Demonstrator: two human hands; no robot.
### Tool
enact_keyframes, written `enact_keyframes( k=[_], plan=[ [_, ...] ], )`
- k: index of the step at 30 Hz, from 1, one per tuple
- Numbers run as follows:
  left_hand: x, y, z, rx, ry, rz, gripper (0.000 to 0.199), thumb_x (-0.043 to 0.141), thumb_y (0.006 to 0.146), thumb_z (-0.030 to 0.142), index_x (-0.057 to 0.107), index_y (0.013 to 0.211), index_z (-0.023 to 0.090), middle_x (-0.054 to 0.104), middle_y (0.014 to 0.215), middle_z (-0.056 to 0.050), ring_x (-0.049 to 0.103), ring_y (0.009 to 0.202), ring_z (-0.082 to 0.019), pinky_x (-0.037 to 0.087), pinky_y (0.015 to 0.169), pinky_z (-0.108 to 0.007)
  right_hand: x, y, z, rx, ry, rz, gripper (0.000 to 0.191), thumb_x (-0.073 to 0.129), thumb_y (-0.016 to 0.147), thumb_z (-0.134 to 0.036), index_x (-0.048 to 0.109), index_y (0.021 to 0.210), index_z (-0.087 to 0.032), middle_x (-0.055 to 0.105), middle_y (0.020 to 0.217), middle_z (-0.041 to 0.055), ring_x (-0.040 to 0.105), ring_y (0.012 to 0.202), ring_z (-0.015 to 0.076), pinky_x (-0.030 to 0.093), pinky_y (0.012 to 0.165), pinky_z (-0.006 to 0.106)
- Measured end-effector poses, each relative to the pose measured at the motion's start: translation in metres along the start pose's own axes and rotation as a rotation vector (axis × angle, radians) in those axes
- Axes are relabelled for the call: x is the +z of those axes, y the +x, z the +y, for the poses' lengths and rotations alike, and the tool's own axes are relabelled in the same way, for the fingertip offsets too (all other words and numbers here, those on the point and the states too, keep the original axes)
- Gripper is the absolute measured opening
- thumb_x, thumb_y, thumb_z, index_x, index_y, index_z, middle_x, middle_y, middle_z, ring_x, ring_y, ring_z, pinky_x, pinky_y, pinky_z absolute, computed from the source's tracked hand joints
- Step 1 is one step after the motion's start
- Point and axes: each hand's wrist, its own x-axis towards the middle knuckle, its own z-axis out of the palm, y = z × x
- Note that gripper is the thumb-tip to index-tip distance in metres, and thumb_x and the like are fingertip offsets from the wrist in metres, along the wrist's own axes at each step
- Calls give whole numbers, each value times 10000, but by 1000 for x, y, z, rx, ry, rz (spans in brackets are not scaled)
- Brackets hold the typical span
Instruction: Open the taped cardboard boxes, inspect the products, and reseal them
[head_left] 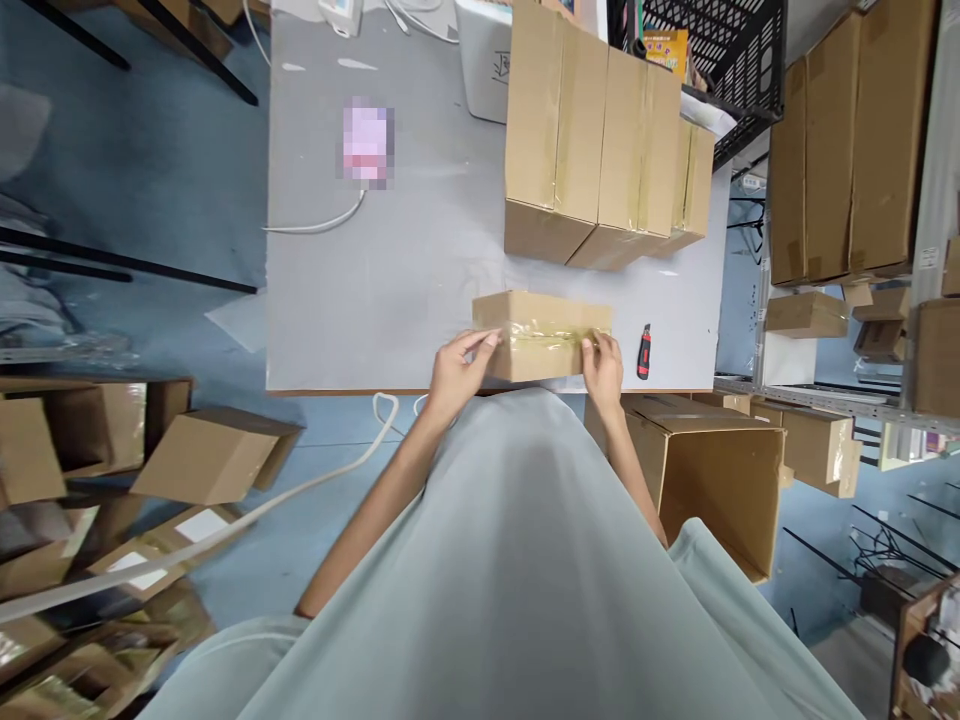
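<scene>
A small cardboard box (544, 362) lies close to the table's front edge, with a strip of shiny clear tape (547, 336) running along it. My left hand (459, 372) grips the box's left end, thumb and fingertips meeting near the end of the tape. At the opposite end, my right hand (602, 366) is closed on the right side, its thumb on the front face and its fingers partly bent beside the tape. To the right of that hand, a red and black box cutter (644, 352) rests on the table.
Several taped cardboard boxes (577, 130) stand behind on the grey table (375, 300). A black plastic crate (739, 50) is at the back right. A pink device, blurred (366, 140), has a white cable. An open carton (720, 490) sits below right; loose cartons (210, 455) lie at left.
</scene>
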Motion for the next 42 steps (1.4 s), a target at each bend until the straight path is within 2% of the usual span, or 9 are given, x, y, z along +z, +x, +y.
enact_keyframes(
  k=[4, 6, 9, 13, 21, 24, 28, 36, 42],
  plan=[
    [19, 18, -7, -343, -49, 58, 626, 848, 933, 613, 794, 1392, 191, 701, 1601, -220, 658, 1519, -403, 509, 1306, -555, -30, 6, 6, 196, 46, 5, 982, 328, 1109, -901, 668, 1613, -130, 651, 1668, 281, 593, 1603, 393, 467, 1360, 634],
    [27, 25, -14, -474, -144, -52, 638, 852, 912, 659, 791, 1330, 180, 758, 1516, -229, 679, 1494, -421, 524, 1286, -583, -39, 5, -3, 219, 99, -17, 983, 372, 1097, -915, 620, 1680, -164, 592, 1752, 255, 541, 1669, 385, 449, 1382, 627],
    [34, 24, -15, -423, -313, -200, 644, 847, 876, 734, 800, 1201, 180, 854, 1288, -184, 759, 1369, -385, 602, 1195, -523, -41, 0, -27, 192, 216, -85, 953, 508, 1072, -910, 608, 1710, -209, 549, 1812, 202, 475, 1731, 371, 403, 1425, 627],
    [27, 16, 3, -335, -290, -133, 639, 872, 855, 741, 795, 1156, 183, 865, 1239, -160, 802, 1267, -351, 647, 1109, -456, -35, -4, -59, 167, 270, -93, 980, 699, 993, -894, 640, 1696, -213, 570, 1805, 165, 430, 1759, 387, 298, 1480, 633],
    [-36, 14, 29, -170, 75, 37, 481, 851, 938, 567, 804, 1251, 206, 858, 1206, -92, 802, 989, -266, 648, 912, -378, -12, 5, -77, 114, 480, -232, 802, 556, 1064, -875, 816, 1440, -217, 830, 1455, 112, 708, 1472, 358, 566, 1283, 482],
    [-45, 16, 23, -212, 152, 66, 395, 839, 939, 483, 786, 1213, 203, 857, 1167, -80, 788, 952, -249, 632, 900, -363, 9, 6, -74, 155, 493, -325, 825, 578, 1013, -921, 851, 1285, -192, 870, 1278, 118, 767, 1314, 368, 628, 1170, 479],
    [-44, 14, 13, -242, 78, 75, 408, 840, 923, 454, 767, 1227, 192, 849, 1197, -102, 784, 958, -244, 639, 880, -353, 23, 4, -69, 135, 501, -343, 800, 573, 1020, -909, 841, 1310, -213, 861, 1328, 109, 758, 1325, 348, 624, 1162, 453],
    [-30, 8, 0, -220, -144, -32, 622, 700, 1038, 745, 793, 1308, 193, 832, 1320, -156, 806, 1172, -298, 646, 1110, -446, -8, 9, -24, 220, 469, -237, 794, 622, 991, -892, 828, 1344, -211, 855, 1388, 147, 754, 1362, 360, 617, 1200, 527],
    [-1, 30, -35, -497, -99, 109, 559, 824, 975, 480, 729, 1437, 179, 658, 1664, -267, 638, 1573, -402, 494, 1335, -554, -48, -3, -6, 286, 209, 181, 895, 618, 1017, -826, 699, 1572, -129, 618, 1707, 294, 543, 1656, 409, 495, 1334, 643]
  ],
)
